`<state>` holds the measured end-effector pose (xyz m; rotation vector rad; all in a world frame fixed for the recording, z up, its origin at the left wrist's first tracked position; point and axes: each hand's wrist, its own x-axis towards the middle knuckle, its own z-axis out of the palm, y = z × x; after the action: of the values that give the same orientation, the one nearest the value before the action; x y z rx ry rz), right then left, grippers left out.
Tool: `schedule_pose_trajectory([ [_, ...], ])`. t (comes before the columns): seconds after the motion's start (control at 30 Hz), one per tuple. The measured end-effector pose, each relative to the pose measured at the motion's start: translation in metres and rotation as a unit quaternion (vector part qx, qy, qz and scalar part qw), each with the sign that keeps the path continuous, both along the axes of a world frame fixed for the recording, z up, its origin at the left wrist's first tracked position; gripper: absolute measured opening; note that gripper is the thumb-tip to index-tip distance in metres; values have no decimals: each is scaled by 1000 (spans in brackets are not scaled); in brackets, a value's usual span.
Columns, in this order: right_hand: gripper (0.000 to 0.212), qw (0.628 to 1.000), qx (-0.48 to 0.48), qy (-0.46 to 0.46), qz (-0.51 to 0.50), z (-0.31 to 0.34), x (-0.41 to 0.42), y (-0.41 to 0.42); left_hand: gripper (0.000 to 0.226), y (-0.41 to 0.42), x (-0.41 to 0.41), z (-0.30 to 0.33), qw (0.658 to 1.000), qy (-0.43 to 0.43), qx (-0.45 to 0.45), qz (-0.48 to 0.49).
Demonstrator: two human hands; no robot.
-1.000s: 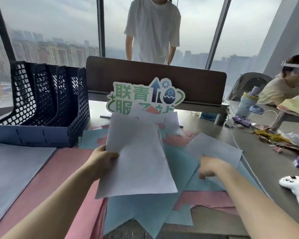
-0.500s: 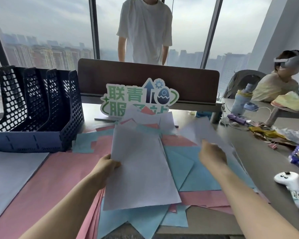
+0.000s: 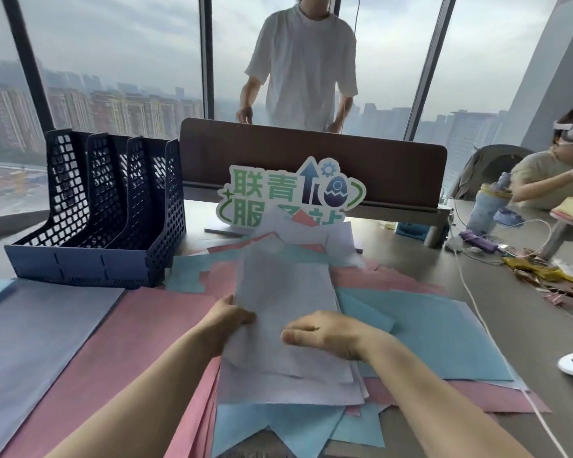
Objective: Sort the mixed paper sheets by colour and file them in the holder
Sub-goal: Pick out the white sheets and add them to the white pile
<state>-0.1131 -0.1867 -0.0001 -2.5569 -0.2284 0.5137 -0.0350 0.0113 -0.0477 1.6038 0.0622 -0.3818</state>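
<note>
Left hand (image 3: pixel 229 317) pinching left edge of lavender sheets (image 3: pixel 288 312) at near-middle of tabletop, long axis running toward far edge; right hand (image 3: pixel 328 332) flat on them, fingers straight. Holder (image 3: pixel 106 206) upright at far-left, slots facing near edge.

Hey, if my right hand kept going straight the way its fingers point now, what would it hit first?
Probably your left hand. The right hand lies on the pale lavender sheets, fingers pointing left across them, and the left hand grips their left edge in that line. Depth is hard to judge.
</note>
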Motion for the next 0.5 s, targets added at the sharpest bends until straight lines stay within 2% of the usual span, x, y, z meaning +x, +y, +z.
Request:
schedule_pose_trajectory([
  [0.07, 63, 979, 130, -69, -142, 4, 5, -15, 37, 0, -2, 5, 999, -50, -15, 10],
  [0.13, 73, 921, 165, -152, -318, 1, 14, -31, 35, 0, -5, 13, 991, -123, -44, 20],
  [0.2, 70, 862, 280, -149, -396, -3, 25, -42, 32, -2, -8, 26, 978, -197, -58, 39],
  [0.27, 31, 816, 400, -168, -382, 1, 36, -47, 30, -5, -12, 44, 960, -263, -76, 53],
  [0.3, 15, 794, 433, -210, -372, 10, 38, -44, 30, -7, -14, 52, 949, -298, -86, 58],
  [0.4, 10, 740, 464, -356, -333, 40, 36, -29, 29, -15, -17, 72, 914, -385, -97, 87],
  [0.5, 10, 745, 406, -432, -305, 45, 22, -11, 40, -19, -14, 67, 920, -366, -96, 99],
])
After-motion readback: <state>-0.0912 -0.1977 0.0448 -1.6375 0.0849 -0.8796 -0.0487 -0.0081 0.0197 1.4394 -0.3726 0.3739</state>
